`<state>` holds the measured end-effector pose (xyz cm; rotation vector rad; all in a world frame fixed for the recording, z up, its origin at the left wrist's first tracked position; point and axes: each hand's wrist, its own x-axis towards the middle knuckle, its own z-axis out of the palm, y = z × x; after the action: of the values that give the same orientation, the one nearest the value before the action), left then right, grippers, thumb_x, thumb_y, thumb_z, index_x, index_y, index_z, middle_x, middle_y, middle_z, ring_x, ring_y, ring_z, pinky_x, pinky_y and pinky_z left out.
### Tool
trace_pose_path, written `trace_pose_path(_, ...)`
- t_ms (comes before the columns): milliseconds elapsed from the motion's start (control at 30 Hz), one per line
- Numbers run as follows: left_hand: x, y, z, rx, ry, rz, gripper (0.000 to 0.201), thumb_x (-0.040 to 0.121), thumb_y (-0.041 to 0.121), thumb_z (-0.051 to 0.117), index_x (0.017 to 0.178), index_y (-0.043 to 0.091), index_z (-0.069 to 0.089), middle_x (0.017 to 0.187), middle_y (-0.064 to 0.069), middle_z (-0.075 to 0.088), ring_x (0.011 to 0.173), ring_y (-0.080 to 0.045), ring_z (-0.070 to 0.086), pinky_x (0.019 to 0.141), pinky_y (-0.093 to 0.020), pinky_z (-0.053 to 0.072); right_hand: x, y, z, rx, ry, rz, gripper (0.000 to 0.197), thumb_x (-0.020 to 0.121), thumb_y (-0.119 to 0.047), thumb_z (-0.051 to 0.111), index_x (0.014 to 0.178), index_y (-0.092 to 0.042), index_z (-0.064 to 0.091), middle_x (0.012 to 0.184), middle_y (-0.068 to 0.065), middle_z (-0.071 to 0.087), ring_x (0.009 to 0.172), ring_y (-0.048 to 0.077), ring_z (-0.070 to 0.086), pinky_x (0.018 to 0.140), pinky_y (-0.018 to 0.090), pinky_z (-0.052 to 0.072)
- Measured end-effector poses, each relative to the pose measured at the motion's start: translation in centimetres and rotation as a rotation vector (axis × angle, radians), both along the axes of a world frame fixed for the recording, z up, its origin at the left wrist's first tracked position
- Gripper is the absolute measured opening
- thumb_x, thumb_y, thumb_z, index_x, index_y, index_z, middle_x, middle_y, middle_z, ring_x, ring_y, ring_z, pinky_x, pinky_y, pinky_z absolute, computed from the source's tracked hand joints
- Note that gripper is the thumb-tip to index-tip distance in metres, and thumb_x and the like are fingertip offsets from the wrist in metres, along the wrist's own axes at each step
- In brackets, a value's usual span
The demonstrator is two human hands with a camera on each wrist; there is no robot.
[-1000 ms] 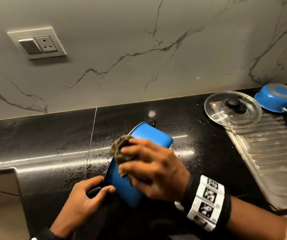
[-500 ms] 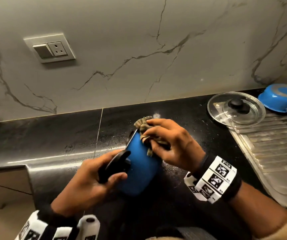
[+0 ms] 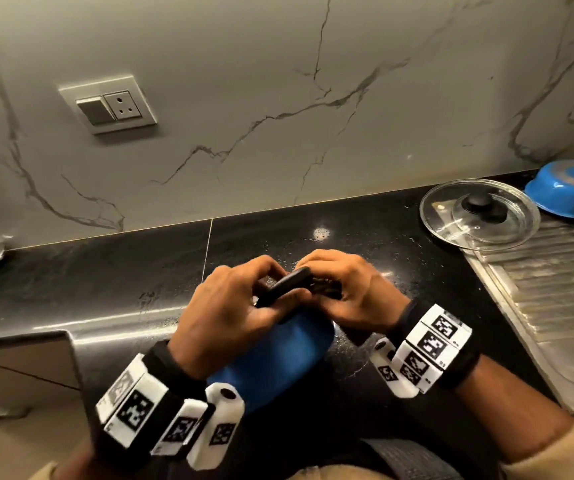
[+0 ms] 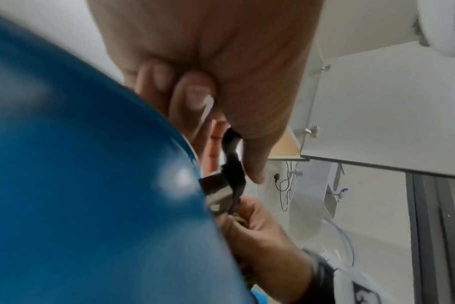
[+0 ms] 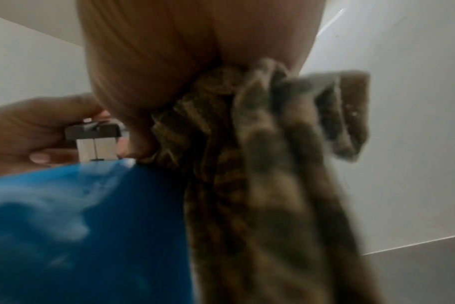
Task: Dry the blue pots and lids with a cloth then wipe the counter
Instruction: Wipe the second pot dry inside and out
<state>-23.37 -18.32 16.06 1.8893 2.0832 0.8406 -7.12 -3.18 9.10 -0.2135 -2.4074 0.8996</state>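
Hands [image 3: 299, 299] gripping glossy blue pot [image 3: 278, 362], nubby cloth [image 5: 260, 164]

Black counter [image 3: 112, 282] bears a glass lid [image 3: 479, 216].

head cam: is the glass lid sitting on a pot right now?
No. The glass lid lies flat on the black counter, beside the upturned blue pan, not on any pot.

The right hand [image 3: 344, 292] has carried the cloth [image 5: 260, 185] from the pot's [image 3: 278, 362] side to its handle [image 3: 287, 287].
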Motion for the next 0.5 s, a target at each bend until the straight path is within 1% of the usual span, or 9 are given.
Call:
trace_pose_path(67,0.2,0.5,0.4,-0.007,0.034,0.045,0.056,0.068,0.084,0.058,0.085,0.032,0.07,0.066,0.019,0.069,0.061,-0.002,0.062,0.06,-0.031,0.05,0.0,0.9,-0.8,0.003,0.01,-0.015,0.027,0.083,-0.017,0.061,0.109,-0.014,0.07,0.105,-0.004,0.066,0.1,0.015,0.063,0.081,0.037,0.053)
trace_pose_path(167,-0.5,0.8,0.0,-0.041,0.106,0.055,0.063,0.062,0.088,0.056,0.083,0.031,0.073,0.063,0.015,0.065,0.062,-0.003,0.059,0.057,-0.021,0.041,0.1,1.9,-2.1,-0.047,0.053,-0.062,0.026,0.085,-0.018,0.055,0.105,-0.011,0.069,0.099,-0.001,0.067,0.095,0.017,0.064,0.082,0.036,0.052)
trace_pose_path(200,-1.2,0.5,-0.5,-0.062,0.099,0.03,0.065,0.065,0.087,0.055,0.081,0.027,0.073,0.06,0.01,0.062,0.059,-0.006,0.057,0.055,-0.024,0.041,0.3,2.2,-2.5,-0.089,0.07,-0.087,0.027,0.084,-0.019,0.053,0.105,-0.012,0.069,0.098,-0.003,0.068,0.095,0.014,0.065,0.083,0.03,0.052)
trace_pose_path(233,-2.1,0.2,-1.1,-0.079,0.09,0.005,0.067,0.071,0.086,0.052,0.077,0.021,0.069,0.058,0.006,0.058,0.056,-0.01,0.053,0.054,-0.03,0.041,0.6,2.7,-2.9,-0.145,0.084,-0.122,0.027,0.083,-0.02,0.051,0.104,-0.016,0.068,0.096,-0.007,0.069,0.095,0.005,0.065,0.083,0.022,0.05)
trace_pose_path(267,-3.2,-0.4,-1.7,-0.091,0.075,-0.01,0.069,0.077,0.083,0.048,0.072,0.017,0.063,0.055,0.004,0.053,0.053,-0.011,0.048,0.054,-0.034,0.039,0.9,3.1,-3.2,-0.196,0.09,-0.166,0.027,0.082,-0.022,0.05,0.104,-0.022,0.066,0.095,-0.013,0.068,0.093,-0.005,0.064,0.081,0.014,0.047)
trace_pose_path(300,-4.3,-1.0,-2.4,-0.097,0.041,-0.023,0.067,0.083,0.08,0.044,0.068,0.016,0.056,0.054,0.004,0.047,0.052,-0.009,0.042,0.053,-0.035,0.036,1.3,3.6,-3.5,-0.243,0.084,-0.219,0.028,0.082,-0.024,0.051,0.106,-0.026,0.065,0.094,-0.018,0.067,0.09,-0.012,0.062,0.078,0.01,0.044)
trace_pose_path(367,-6.3,-2.0,-3.7,-0.111,-0.085,-0.058,0.058,0.09,0.073,0.044,0.07,0.019,0.052,0.06,0.008,0.043,0.056,-0.003,0.038,0.055,-0.03,0.033,2.0,4.7,-4.2,-0.326,0.067,-0.292,0.027,0.085,-0.025,0.055,0.11,-0.027,0.065,0.094,-0.018,0.068,0.088,-0.015,0.061,0.077,0.012,0.045)
trace_pose_path(433,-7.3,-2.4,-4.9,-0.114,-0.19,-0.078,0.048,0.092,0.068,0.045,0.074,0.024,0.054,0.065,0.011,0.045,0.06,0.0,0.039,0.057,-0.023,0.034,2.2,5.5,-4.6,-0.399,0.058,-0.321,0.027,0.087,-0.03,0.059,0.111,-0.023,0.068,0.098,-0.008,0.072,0.092,-0.007,0.064,0.08,0.019,0.049)
trace_pose_path(500,-7.3,-2.1,-6.1,-0.069,-0.278,-0.071,0.045,0.093,0.066,0.047,0.072,0.026,0.051,0.065,0.014,0.04,0.061,0.0,0.036,0.057,-0.02,0.031,2.1,6.1,-5.2,-0.472,0.064,-0.398,0.028,0.086,-0.036,0.068,0.111,-0.023,0.069,0.104,-0.003,0.073,0.099,0.004,0.067,0.085,0.026,0.051)
